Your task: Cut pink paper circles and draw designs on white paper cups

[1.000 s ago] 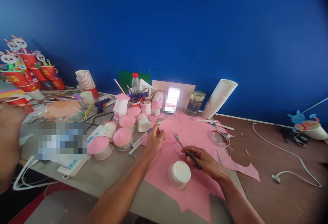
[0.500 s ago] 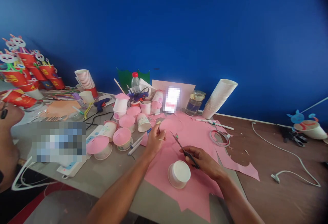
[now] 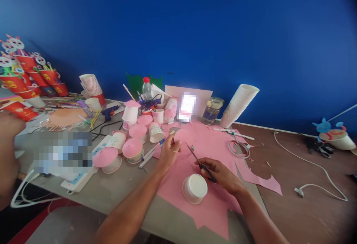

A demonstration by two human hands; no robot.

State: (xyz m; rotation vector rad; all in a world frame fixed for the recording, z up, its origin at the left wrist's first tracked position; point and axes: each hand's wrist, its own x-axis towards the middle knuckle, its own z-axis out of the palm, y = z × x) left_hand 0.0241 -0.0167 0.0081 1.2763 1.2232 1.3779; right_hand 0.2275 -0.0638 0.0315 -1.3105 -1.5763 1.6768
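Head view, scissors (image 3: pixel 208 173), upturned cup (image 3: pixel 196 186), nested cups (image 3: pixel 239 105)

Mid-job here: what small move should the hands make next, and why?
Probably bring the scissors to the near edge of the pink disc and snip a slit inward. The left hand holds the disc, and the right hand has the scissors' tips pointing toward it, contact unclear. The disc looks flat, while the pink top on a nearby cup looks cone-shaped.

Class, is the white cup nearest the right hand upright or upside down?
Upside down: the white cup shows its closed base on top, wider rim against the pink paper.
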